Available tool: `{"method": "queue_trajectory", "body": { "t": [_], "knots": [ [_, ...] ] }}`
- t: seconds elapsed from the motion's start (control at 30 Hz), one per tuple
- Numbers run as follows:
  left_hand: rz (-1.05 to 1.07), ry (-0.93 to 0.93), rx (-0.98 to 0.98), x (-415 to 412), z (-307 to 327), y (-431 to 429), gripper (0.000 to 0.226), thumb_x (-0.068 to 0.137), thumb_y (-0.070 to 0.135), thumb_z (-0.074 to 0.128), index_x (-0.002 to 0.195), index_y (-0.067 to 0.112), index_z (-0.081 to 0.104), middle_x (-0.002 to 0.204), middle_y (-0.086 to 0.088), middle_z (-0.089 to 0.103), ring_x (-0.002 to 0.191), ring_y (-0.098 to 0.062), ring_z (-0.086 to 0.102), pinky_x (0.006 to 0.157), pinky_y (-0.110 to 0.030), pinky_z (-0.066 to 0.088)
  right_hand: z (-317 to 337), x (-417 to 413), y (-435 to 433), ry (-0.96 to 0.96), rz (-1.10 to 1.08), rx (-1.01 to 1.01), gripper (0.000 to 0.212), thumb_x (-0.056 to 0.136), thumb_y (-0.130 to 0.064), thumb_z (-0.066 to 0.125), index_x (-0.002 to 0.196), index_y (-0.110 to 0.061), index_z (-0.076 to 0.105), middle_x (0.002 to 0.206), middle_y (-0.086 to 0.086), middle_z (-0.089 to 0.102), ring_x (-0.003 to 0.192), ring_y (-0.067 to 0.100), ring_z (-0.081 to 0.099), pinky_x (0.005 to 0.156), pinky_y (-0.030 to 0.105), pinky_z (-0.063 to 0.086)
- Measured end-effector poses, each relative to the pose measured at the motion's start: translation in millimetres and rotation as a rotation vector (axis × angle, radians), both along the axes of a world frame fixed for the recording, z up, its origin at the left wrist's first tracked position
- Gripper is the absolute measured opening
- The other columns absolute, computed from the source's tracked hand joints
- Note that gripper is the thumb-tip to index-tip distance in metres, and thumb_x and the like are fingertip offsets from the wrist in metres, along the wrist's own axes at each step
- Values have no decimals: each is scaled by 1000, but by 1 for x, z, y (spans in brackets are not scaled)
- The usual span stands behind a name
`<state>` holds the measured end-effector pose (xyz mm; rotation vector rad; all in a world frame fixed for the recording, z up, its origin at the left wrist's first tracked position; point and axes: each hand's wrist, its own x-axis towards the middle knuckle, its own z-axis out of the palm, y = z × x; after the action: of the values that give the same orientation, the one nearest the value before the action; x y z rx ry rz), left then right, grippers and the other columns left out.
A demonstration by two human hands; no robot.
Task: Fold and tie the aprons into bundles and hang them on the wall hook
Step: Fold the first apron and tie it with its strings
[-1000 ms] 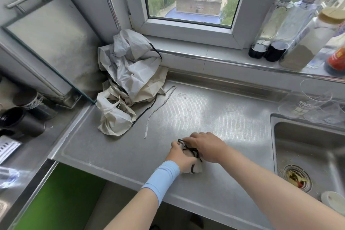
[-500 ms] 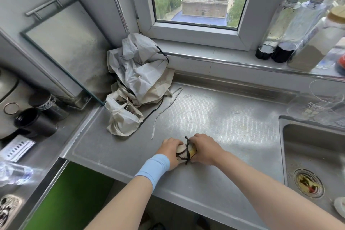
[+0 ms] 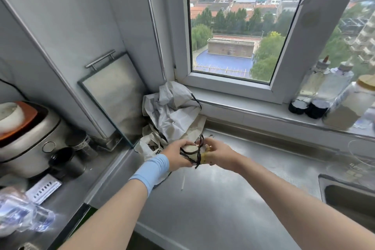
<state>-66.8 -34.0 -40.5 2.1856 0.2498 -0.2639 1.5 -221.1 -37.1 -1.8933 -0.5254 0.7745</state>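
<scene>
A small rolled apron bundle [image 3: 192,149], pale cloth wrapped with black straps, is held in the air above the steel counter [image 3: 213,205]. My left hand [image 3: 176,154], with a light blue wristband, grips its left end. My right hand [image 3: 218,153] grips its right end. Black strap loops hang between the two hands. Behind them a crumpled heap of grey and beige aprons [image 3: 172,111] lies in the corner under the window. No wall hook is in view.
A framed panel [image 3: 115,95] leans on the wall left of the heap. A rice cooker [image 3: 26,138] and dark cups [image 3: 65,160] stand at the left. Bottles [image 3: 324,91] line the windowsill. The sink [image 3: 349,199] is at the right.
Both hands have lifted the bundle off the counter and carried it up and away, toward the apron heap. The camera has tilted up, so more window and wall show.
</scene>
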Motion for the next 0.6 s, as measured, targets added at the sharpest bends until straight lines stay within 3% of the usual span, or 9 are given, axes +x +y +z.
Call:
{"method": "queue_trajectory", "body": {
  "t": [0.07,0.17,0.33,0.47,0.53,0.6],
  "knots": [
    [-11,-53,-9,16,26,23,63,58,20,86,113,35,61,106,8,68,95,-8,67,91,-29,54,27,19,25,140,-92,169,45,73,-11,53,117,-14,62,98,5,63,78,19,59,64,31,46],
    [-9,-136,-24,38,72,62,61,62,14,84,116,29,59,105,7,67,94,-6,65,88,-20,53,76,43,69,135,-217,299,18,93,-7,53,106,-10,66,93,10,64,76,21,62,67,33,52],
    [-28,-255,-48,68,149,127,62,68,3,80,121,21,55,106,4,65,96,-9,63,83,-17,52,140,71,154,-135,-376,366,19,99,-21,57,92,-8,69,78,6,66,74,24,61,68,39,52],
    [-50,-307,-38,93,209,179,58,62,21,77,116,24,57,107,0,65,97,-13,63,84,-24,54,194,82,214,-238,-446,443,22,100,-17,56,84,-10,69,69,3,64,67,19,60,67,44,57],
    [-1,-350,-178,105,237,195,48,57,33,69,102,19,61,98,-4,65,91,-16,64,78,-24,53,216,90,239,-318,-490,438,22,98,-20,57,82,-12,71,71,4,65,67,18,61,66,46,59],
    [102,-469,-260,115,258,207,35,65,44,68,92,21,66,93,-5,71,90,-20,68,83,-32,55,239,98,261,-345,-528,467,22,97,-20,59,79,-16,72,71,2,67,68,19,63,68,48,61]
  ]
}}
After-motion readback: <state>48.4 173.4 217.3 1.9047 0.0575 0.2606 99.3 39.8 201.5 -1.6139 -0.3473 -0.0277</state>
